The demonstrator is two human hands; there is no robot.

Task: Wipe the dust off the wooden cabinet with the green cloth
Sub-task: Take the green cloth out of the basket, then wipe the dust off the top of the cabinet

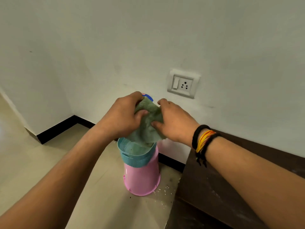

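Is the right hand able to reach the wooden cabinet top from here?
Probably yes: the right hand grips the green cloth, and the wooden cabinet lies directly below its forearm, nothing between.

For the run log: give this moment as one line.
left hand: grips green cloth | right hand: grips it too | cloth: above blue basket on pink bucket | wooden cabinet: dusty, untouched

Soft, even indoor light, moderately bright; a faint greenish-grey cast is seen on the wall [148, 38]. A brighter patch is noted on the floor [9, 123] at far left. Weak diffuse shadows lie under the switch plate [183, 83] and around the pink bucket [142, 177]. No hard glare. Wide-angle bending is seen toward the edges. Slight softness overall; the forearms at the bottom are less sharp.
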